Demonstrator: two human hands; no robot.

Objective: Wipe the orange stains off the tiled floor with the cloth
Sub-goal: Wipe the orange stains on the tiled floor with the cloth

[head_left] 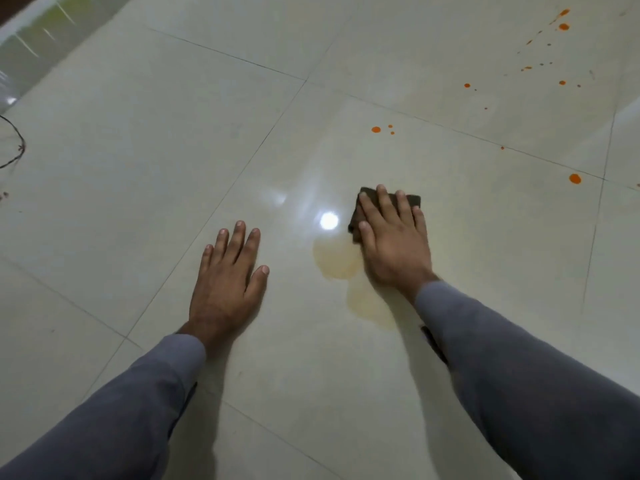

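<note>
Brown folded cloth (388,206) sits flat under my right hand (394,244), fingers straight; I'd press through the pale, probably wet smear (337,259), left hand (227,289) spread bracing.

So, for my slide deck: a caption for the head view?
Right hand presses a dark cloth on the tiled floor; orange stains remain beyond.

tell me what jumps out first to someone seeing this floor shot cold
The two hands planted on the pale tiled floor: the right hand presses a dark cloth flat under straight fingers, the left hand rests bare beside it. Next, bright orange stains scatter toward the upper right, and a faint orange smear lies between the hands.
</note>
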